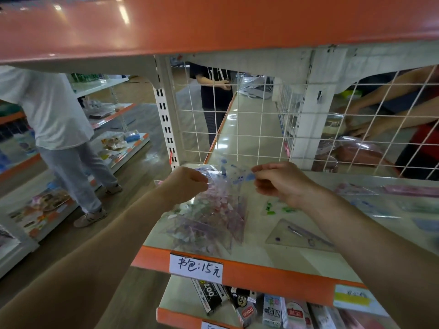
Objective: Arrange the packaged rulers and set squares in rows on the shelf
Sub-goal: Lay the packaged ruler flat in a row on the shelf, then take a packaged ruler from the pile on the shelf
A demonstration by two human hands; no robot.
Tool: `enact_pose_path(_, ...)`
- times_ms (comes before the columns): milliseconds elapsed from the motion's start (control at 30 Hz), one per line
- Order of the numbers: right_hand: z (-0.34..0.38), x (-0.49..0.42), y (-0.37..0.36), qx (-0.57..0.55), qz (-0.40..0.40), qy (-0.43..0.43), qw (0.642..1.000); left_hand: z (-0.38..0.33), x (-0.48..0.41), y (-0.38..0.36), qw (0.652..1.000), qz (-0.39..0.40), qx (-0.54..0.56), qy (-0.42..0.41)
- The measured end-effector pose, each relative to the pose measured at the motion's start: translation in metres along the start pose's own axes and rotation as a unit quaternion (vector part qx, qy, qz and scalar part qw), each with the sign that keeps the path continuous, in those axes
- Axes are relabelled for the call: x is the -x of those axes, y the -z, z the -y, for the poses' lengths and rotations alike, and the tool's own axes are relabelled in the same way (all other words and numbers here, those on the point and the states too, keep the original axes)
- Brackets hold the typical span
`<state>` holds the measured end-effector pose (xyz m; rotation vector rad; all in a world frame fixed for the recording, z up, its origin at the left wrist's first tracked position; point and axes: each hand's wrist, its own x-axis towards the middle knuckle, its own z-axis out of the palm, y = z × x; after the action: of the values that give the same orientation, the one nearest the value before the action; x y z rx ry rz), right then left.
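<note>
Left of the left grip: a person in a white top (47, 110) is standing in the aisle, well apart from the work.

Left grip (187, 184): fingers are curling round the left end of a clear packet (231, 173) and pinching it.

Between the grips: the packet is hanging in the air, spanning from one grip to the other. Just below the left grip, a loose pile (209, 219) of similar packets is lying on the shelf (261, 279), near its front edge. Behind both grips, a wire grid (237, 119) is closing off the back.

Right grip (282, 184): thumb and fingers are pinching the packet's right end.

Below and right of the right grip: a green-printed packet (278, 208) and a clear set square (299, 233) are lying flat. Farther right, pink packets (380, 189) are lying along the shelf.

Handling, judged: the packet is looking light and thin, with slick film over stiff plastic. It is probably flexing a little but cracking if bent hard. Holding it at both ends and keeping it flat is looking safest. The pile is likely sliding easily if nudged.
</note>
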<state>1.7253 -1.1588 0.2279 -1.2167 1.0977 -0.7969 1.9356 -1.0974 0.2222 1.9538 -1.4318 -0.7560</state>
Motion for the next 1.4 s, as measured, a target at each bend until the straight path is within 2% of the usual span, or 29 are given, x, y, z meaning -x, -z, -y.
enact_pose_path(67, 0.003, 0.004, 0.006, -0.077, -0.01, -0.009, 0.997, -0.011, 0.002, -0.004, 0.995, 0.023, 0.101, 0.012)
enact_pose_path(167, 0.005, 0.01, 0.011, -0.155, -0.017, -0.013, 0.988, -0.036, 0.008, -0.016, 0.968, 0.084, 0.237, 0.008)
enact_pose_path(333, 0.004, 0.022, 0.022, -0.202, -0.02, 0.005, 0.979, -0.071, 0.009, -0.041, 0.936, 0.115, 0.334, -0.001)
enact_pose_path(467, 0.001, 0.036, 0.031, -0.172, -0.014, 0.02, 0.985, -0.088, 0.01, -0.058, 0.939, 0.109, 0.327, -0.02)
enact_pose_path(600, 0.003, 0.048, 0.049, -0.042, -0.016, 0.028, 0.999, -0.102, 0.008, -0.068, 0.942, 0.124, 0.309, -0.037)
enact_pose_path(767, 0.026, 0.049, 0.087, -0.108, -0.101, 0.078, 0.986, -0.116, 0.009, -0.065, 0.959, 0.15, 0.235, -0.055)
enact_pose_path(967, 0.034, 0.054, 0.111, -0.078, -0.094, 0.086, 0.989, -0.129, 0.011, -0.07, 0.969, 0.162, 0.167, -0.077)
enact_pose_path(1100, 0.027, 0.061, 0.129, -0.044, -0.087, 0.104, 0.99, -0.134, 0.008, -0.076, 0.972, 0.147, 0.161, -0.087)
enact_pose_path(1300, 0.023, 0.069, 0.159, -0.003, -0.116, 0.101, 0.988, -0.151, 0.001, -0.089, 0.96, 0.133, 0.235, -0.07)
enact_pose_path(1400, 0.02, 0.073, 0.175, 0.005, -0.135, 0.091, 0.987, -0.162, -0.003, -0.1, 0.961, 0.132, 0.232, -0.068)
